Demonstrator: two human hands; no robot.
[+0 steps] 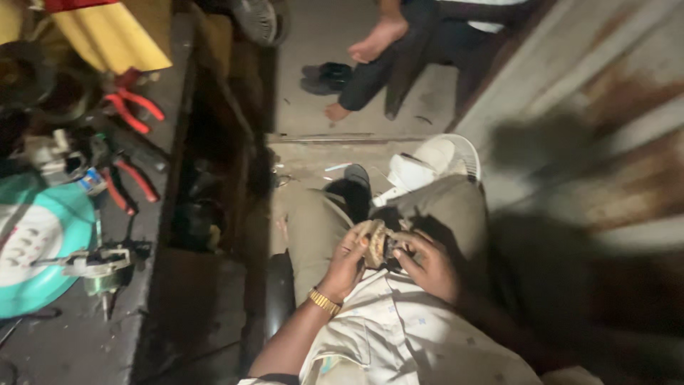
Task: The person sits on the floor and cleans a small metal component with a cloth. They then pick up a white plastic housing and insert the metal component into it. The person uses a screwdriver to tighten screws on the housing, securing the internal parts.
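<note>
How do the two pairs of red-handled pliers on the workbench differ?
The upper red-handled pliers lie near the yellow box with handles spread wide; the lower red-handled pliers lie beside the teal round cover, with narrower, straighter handles. Both lie untouched, away from the hands.

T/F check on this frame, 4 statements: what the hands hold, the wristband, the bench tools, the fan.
1. Both hands hold one small round part. True: left hand and right hand grip it over the lap.
2. The gold band is on the right wrist. False: left wrist.
3. Red-handled pliers lie on the bench. True.
4. The white fan sits on the bench. False: on the floor, beyond the knees.
</note>
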